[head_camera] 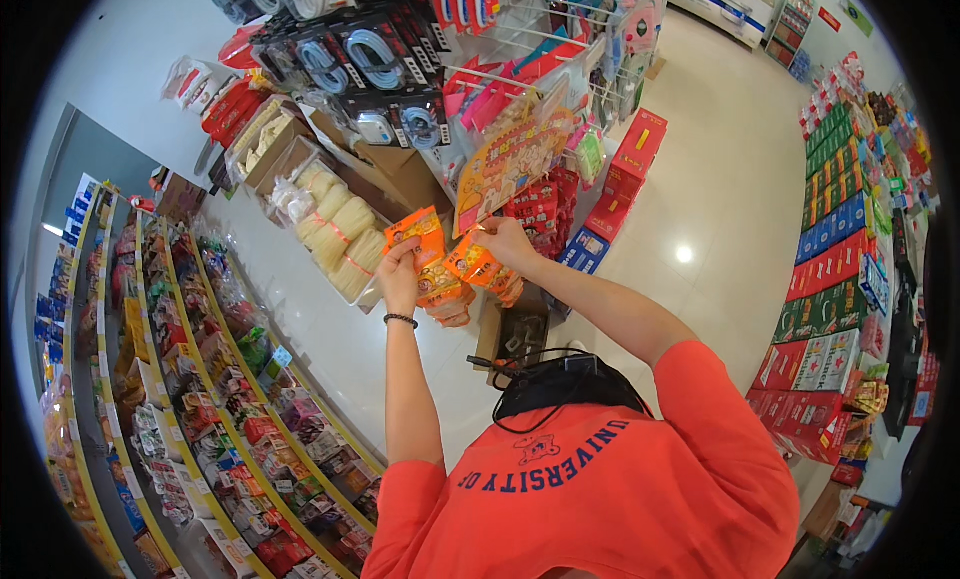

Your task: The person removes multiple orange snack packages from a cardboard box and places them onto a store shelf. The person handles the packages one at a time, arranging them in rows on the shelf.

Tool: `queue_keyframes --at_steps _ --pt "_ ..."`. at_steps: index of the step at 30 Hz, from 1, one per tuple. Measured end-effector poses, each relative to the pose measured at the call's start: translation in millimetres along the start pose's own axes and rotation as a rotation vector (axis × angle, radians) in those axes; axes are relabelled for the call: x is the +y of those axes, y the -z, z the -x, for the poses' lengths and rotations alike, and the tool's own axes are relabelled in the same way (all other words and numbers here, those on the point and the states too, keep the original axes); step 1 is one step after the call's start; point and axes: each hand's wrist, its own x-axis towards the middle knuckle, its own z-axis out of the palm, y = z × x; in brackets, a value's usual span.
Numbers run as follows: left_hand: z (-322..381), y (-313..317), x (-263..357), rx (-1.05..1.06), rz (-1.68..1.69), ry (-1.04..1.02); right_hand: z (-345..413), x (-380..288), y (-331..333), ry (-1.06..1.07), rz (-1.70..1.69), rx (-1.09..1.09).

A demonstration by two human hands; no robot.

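Observation:
My left hand [399, 279] grips the upper part of some orange snack packets [442, 290] with clear windows showing round pieces inside. Close beside it, my right hand [504, 243] pinches the top edge of another orange snack packet [480, 268]. The packets hang down from both hands, and their lower ends lie near each other. Just beyond my right hand is a printed orange cardboard display header [510, 163], with red snack packets [534, 211] hanging below it. Whether the right hand's packet touches the header cannot be told.
Bundles of dried noodles [337, 230] lie in a tray at the left. Packaged cables [371, 50] hang ahead. Red boxes [630, 155] stand on the floor beside the rack. Snack shelves [225, 376] curve along the left, and stacked drink cartons [814, 301] line the right.

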Motion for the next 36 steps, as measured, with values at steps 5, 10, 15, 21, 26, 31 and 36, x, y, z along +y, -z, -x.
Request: queue_keyframes --at_steps 5,10,15,21,26,31,36 --pt "-18 -3 3 -0.08 0.004 0.028 3 -3 -4 0.038 -0.247 -0.176" --pt "-29 -3 4 -0.242 0.067 0.119 6 -16 -6 -0.005 -0.271 -0.231" --pt "-34 -8 9 -0.33 0.1 0.036 2 -9 -3 0.022 -0.227 -0.235" --pt "-29 -16 5 -0.332 -0.074 0.002 5 -3 6 0.025 0.017 -0.208" --pt "-24 -30 -3 -0.219 -0.186 -0.158 20 -4 12 0.111 0.051 -0.233" --pt "-24 -50 20 -0.201 -0.333 -0.357 27 8 18 0.096 -0.113 -0.269" --pt "-18 -48 38 -0.318 -0.322 -0.367 34 -13 18 0.081 -0.069 -0.263"
